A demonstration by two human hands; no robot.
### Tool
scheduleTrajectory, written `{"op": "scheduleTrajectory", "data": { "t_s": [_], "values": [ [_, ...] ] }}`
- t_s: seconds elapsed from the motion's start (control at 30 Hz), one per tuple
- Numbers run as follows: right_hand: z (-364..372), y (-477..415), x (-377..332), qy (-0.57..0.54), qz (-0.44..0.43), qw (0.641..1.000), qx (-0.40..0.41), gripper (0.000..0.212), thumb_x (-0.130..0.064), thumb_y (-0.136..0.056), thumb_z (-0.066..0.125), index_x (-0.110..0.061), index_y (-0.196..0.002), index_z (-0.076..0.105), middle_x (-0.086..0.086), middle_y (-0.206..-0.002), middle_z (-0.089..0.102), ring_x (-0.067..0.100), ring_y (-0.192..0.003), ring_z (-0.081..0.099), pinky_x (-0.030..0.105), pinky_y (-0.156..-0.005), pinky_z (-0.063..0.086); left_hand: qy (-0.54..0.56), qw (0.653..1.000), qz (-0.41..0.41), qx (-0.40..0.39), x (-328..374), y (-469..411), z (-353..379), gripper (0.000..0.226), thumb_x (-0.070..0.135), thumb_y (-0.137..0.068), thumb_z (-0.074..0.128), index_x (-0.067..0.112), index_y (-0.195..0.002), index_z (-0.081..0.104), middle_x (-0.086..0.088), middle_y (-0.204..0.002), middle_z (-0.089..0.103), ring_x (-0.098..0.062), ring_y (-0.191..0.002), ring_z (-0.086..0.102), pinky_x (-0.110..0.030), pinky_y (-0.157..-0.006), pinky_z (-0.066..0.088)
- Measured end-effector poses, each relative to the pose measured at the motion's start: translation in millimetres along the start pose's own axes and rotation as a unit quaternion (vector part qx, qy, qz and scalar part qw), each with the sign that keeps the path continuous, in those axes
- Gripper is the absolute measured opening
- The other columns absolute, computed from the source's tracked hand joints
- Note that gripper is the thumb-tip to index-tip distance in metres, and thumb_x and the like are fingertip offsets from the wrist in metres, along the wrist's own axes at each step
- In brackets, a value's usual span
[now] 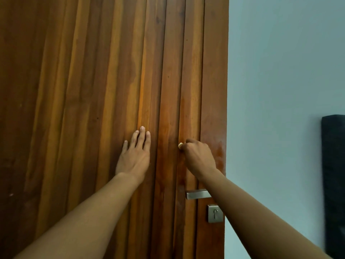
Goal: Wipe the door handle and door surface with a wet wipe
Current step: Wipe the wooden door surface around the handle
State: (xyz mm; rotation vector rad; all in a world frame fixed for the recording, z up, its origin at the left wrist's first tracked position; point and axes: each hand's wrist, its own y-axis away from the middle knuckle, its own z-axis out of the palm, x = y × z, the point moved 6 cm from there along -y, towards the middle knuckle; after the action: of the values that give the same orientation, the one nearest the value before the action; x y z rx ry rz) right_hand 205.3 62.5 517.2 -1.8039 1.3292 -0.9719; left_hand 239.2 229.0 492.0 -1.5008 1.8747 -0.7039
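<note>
A tall brown wooden door [104, 75] with vertical slats fills the left and middle of the head view. My left hand [135, 154] lies flat on it, fingers spread and pointing up. My right hand [197, 156] is closed around a small bunched wet wipe [180, 145], pressed against a slat above the handle; only a pale corner of the wipe shows. The wood around my right hand looks darker and damp. The silver lever handle [197, 194] sits below, partly hidden by my right forearm. Under it is a square silver keyhole plate [215, 214].
A pale blue-grey wall [280, 90] runs right of the door's edge. A dark padded object [334, 174] stands against the wall at the far right.
</note>
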Motion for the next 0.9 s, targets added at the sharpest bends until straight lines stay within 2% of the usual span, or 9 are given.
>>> {"op": "scheduleTrajectory", "data": {
  "t_s": [0.17, 0.3, 0.43, 0.53, 0.6, 0.77, 0.83, 0.9],
  "values": [
    [21.4, 35.5, -3.4, -0.015, 0.012, 0.997, -0.069, 0.019, -0.014, -0.096, 0.056, -0.016, -0.110, 0.068, 0.000, -0.102, 0.062, 0.014, -0.078, 0.063, 0.022, -0.071, 0.053, -0.003, 1.000, -0.005, -0.007, 1.9, 2.6, 1.3, 0.107, 0.002, -0.088, 0.065, 0.007, -0.150, -0.023, -0.015, -0.159, -0.029, -0.031, -0.150, -0.017, -0.049, -0.124, 0.011],
    [30.3, 41.9, -3.3, -0.023, 0.020, 0.995, -0.098, 0.018, -0.013, -0.095, 0.056, -0.015, -0.106, 0.070, 0.000, -0.102, 0.063, 0.014, -0.079, 0.064, 0.019, -0.067, 0.049, -0.017, 1.000, -0.005, -0.008, 3.9, 12.6, 10.2, 0.106, 0.001, -0.089, 0.063, 0.006, -0.148, -0.024, -0.017, -0.157, -0.031, -0.032, -0.149, -0.019, -0.049, -0.124, 0.006],
    [33.3, 41.1, 0.3, -0.045, 0.067, 0.990, -0.117, 0.012, -0.011, -0.092, 0.060, -0.014, -0.096, 0.071, 0.002, -0.093, 0.068, 0.016, -0.074, 0.065, 0.026, -0.066, 0.054, -0.018, 1.000, 0.006, -0.011, 5.7, 38.8, 33.5, 0.097, 0.006, -0.094, 0.058, 0.006, -0.147, -0.023, -0.017, -0.157, -0.030, -0.031, -0.150, -0.016, -0.045, -0.123, 0.002],
    [33.7, 47.3, -1.6, -0.074, 0.104, 0.982, -0.136, 0.007, -0.012, -0.091, 0.062, -0.011, -0.092, 0.069, 0.002, -0.085, 0.067, 0.014, -0.069, 0.060, 0.024, -0.063, 0.047, -0.014, 1.000, 0.008, -0.017, 7.8, 57.5, 50.1, 0.091, 0.010, -0.099, 0.053, 0.007, -0.145, -0.025, -0.016, -0.155, -0.032, -0.030, -0.149, -0.017, -0.045, -0.123, 0.002],
    [34.1, 52.4, -5.6, -0.085, 0.115, 0.981, -0.133, 0.005, -0.012, -0.092, 0.061, -0.013, -0.088, 0.064, -0.001, -0.079, 0.059, 0.013, -0.068, 0.058, 0.024, -0.063, 0.045, -0.016, 0.999, 0.007, -0.035, 9.3, 63.5, 55.7, 0.094, 0.008, -0.097, 0.055, 0.006, -0.145, -0.026, -0.016, -0.155, -0.033, -0.030, -0.149, -0.020, -0.047, -0.124, 0.005],
    [31.7, 47.5, -10.3, -0.069, 0.148, 0.979, -0.121, 0.033, -0.008, -0.093, 0.057, -0.022, -0.068, 0.040, -0.003, -0.071, 0.049, 0.013, -0.058, 0.047, 0.029, -0.061, 0.044, -0.025, 0.999, 0.008, -0.044, 12.0, 65.7, 56.9, 0.103, 0.006, -0.093, 0.059, 0.003, -0.142, -0.030, -0.019, -0.155, -0.034, -0.033, -0.149, -0.020, -0.049, -0.124, 0.005],
    [33.7, 49.4, -12.2, -0.067, 0.160, 0.976, -0.133, 0.035, -0.006, -0.093, 0.054, -0.023, -0.067, 0.039, -0.003, -0.069, 0.048, 0.010, -0.055, 0.044, 0.028, -0.060, 0.041, -0.025, 0.999, 0.010, -0.042, 11.8, 68.3, 59.8, 0.100, 0.006, -0.094, 0.057, 0.003, -0.142, -0.031, -0.019, -0.155, -0.034, -0.033, -0.149, -0.020, -0.049, -0.124, 0.005],
    [35.8, 54.1, -19.3, -0.061, 0.156, 0.974, -0.152, 0.028, -0.008, -0.095, 0.052, -0.021, -0.071, 0.045, -0.003, -0.071, 0.050, 0.010, -0.057, 0.048, 0.027, -0.062, 0.041, -0.023, 0.999, 0.015, -0.037, 12.3, 70.0, 62.6, 0.096, 0.006, -0.095, 0.053, 0.003, -0.141, -0.031, -0.019, -0.156, -0.033, -0.033, -0.149, -0.019, -0.049, -0.124, 0.005]
  ]
}}
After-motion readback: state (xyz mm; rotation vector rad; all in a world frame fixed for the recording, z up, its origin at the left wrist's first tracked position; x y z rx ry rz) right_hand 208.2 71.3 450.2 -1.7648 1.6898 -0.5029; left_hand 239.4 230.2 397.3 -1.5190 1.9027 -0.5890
